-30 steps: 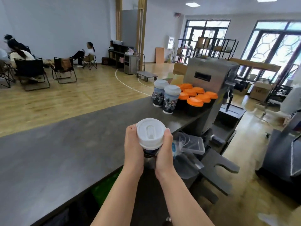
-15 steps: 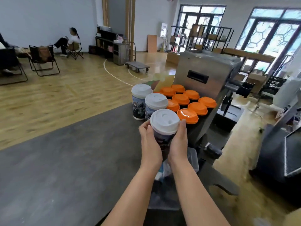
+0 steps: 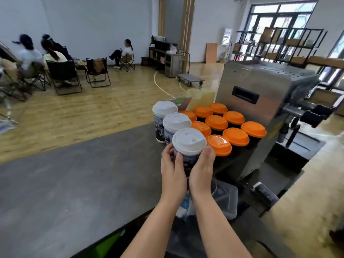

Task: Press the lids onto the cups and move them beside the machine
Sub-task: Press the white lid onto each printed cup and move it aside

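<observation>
My left hand (image 3: 174,173) and my right hand (image 3: 202,169) are both wrapping around the printed cup (image 3: 188,159), fingers curled against its sides and thumbs lying up the near face, so most of the wall is hiding behind my palms and I cannot tell whether its base is touching the grey counter (image 3: 74,183). The print on it is too blurred to read. The cup is standing upright, long axis vertical, and its white lid (image 3: 189,141) is sitting on the rim, a smooth domed plastic disc with an oval sip opening facing up and away from me.

It is sitting at the near end of a row with 2 other white-lidded cups (image 3: 168,118), just behind it and close together. To the right, touching or nearly touching that row, 9 orange-lidded cups (image 3: 229,125) are standing in a block; their dark bodies are mostly hiding under the glossy round lids. The block is standing against the brushed steel machine (image 3: 260,94), boxy with a dark slot in its side.

Below my wrists a clear plastic tub (image 3: 226,200) is showing only partly, its contents unclear. The counter looks matte and slightly mottled.
</observation>
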Tool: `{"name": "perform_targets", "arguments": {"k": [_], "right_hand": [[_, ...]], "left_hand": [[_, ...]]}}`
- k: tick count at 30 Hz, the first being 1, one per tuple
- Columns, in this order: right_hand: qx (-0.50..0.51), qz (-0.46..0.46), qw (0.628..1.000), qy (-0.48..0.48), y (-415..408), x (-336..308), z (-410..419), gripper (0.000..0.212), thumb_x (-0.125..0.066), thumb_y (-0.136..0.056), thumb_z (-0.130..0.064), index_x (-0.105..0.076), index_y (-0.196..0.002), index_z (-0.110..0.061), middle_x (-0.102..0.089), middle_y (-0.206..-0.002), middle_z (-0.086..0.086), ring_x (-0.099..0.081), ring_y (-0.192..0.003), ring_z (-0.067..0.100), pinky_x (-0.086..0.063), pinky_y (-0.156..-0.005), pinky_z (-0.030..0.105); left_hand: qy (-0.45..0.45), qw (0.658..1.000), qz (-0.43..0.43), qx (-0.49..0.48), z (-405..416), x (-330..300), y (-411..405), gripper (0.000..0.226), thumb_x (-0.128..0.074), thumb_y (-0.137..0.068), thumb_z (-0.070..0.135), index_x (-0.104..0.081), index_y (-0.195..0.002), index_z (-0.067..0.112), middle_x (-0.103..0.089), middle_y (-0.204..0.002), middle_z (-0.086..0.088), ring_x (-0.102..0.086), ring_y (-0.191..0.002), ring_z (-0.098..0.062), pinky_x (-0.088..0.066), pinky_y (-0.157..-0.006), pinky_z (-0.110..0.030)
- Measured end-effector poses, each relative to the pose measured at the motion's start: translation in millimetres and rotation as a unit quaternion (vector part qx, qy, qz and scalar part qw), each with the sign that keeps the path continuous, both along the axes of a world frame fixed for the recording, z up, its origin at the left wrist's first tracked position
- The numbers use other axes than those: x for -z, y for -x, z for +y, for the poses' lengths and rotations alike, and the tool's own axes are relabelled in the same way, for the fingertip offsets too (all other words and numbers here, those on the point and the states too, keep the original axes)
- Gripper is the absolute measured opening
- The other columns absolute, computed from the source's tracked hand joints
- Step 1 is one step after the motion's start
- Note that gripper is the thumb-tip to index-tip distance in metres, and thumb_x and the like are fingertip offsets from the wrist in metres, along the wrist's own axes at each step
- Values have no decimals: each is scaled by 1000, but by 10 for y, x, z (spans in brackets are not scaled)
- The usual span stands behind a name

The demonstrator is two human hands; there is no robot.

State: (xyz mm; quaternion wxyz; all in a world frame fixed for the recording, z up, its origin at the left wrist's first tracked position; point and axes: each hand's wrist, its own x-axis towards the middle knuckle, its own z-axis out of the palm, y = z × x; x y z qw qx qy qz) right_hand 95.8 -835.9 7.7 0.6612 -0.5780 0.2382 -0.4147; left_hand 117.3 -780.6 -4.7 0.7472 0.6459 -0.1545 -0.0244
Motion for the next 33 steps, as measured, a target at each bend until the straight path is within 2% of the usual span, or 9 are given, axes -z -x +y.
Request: {"name": "perform_targets", "arguments": {"k": [2, 4, 7, 11, 14, 19, 23, 29, 33], "right_hand": [[-12, 6, 1000, 24, 31, 28, -20, 22, -33, -105, -41, -46, -122, -43, -57, -117, -26, -54, -105, -18, -42, -84, 6], [-19, 7, 999, 39, 61, 50, -46, 19, -35, -105, -38, -46, -116, -49, -56, -115, -32, -53, -103, -22, -41, -84, 3], [-27, 7, 998, 49, 87, 46, -86, 21, -36, -105, -37, -46, -115, -52, -55, -117, -33, -51, -104, -23, -40, -85, 1], [-37, 6, 998, 50, 110, 58, -142, 20, -38, -104, -37, -48, -117, -48, -56, -121, -27, -53, -109, -17, -42, -89, 7], [-45, 13, 998, 43, 139, 60, -178, 18, -39, -103, -39, -48, -115, -48, -56, -122, -26, -53, -113, -11, -41, -91, 12], [-48, 15, 998, 30, 162, 41, -219, 19, -39, -104, -38, -51, -118, -41, -58, -120, -22, -54, -111, -9, -41, -87, 13], [-46, 20, 998, 22, 193, 22, -245, 25, -38, -104, -39, -52, -123, -32, -59, -118, -20, -54, -108, -7, -42, -83, 14], [-61, 28, 998, 21, 225, 3, -281, 24, -37, -104, -40, -52, -122, -33, -59, -114, -21, -54, -106, -7, -42, -81, 14], [-60, 27, 998, 20, 236, 34, -282, 29, -37, -104, -41, -53, -126, -30, -61, -121, -12, -56, -112, 2, -42, -90, 21]], "left_hand": [[-1, 1000, -7, -1, -23, 9, 21, 28, -43, -89, 61, -39, -116, 66, -49, -136, 19, -46, -131, -5, -42, -111, -43], [0, 1000, -12, 5, -34, 29, 41, 31, -45, -92, 53, -38, -122, 58, -47, -141, 14, -46, -131, -3, -42, -111, -40], [-3, 1000, -26, 10, -52, 53, 65, 36, -45, -93, 47, -36, -127, 52, -45, -142, 14, -46, -130, 0, -42, -111, -36], [-3, 999, -31, 8, -76, 94, 61, 44, -46, -92, 44, -38, -135, 42, -46, -142, 14, -46, -130, -1, -42, -111, -37], [1, 1000, -23, 9, -81, 101, 68, 41, -47, -92, 44, -40, -132, 44, -49, -139, 14, -48, -128, 0, -43, -110, -37], [-6, 1000, -19, 16, -55, 131, 77, 40, -47, -93, 43, -43, -132, 42, -52, -138, 12, -50, -127, -2, -44, -109, -39], [-19, 1000, -16, 18, -59, 122, 71, 33, -46, -102, 31, -44, -134, 38, -53, -136, 11, -51, -125, -1, -44, -109, -38], [-31, 999, -12, 26, -56, 86, 101, 34, -46, -104, 22, -43, -135, 36, -52, -136, 13, -49, -121, 9, -43, -103, -22], [-31, 999, -10, 28, -55, 86, 111, 38, -51, -102, 18, -43, -136, 33, -52, -133, 16, -49, -114, 17, -44, -94, -13]]}}
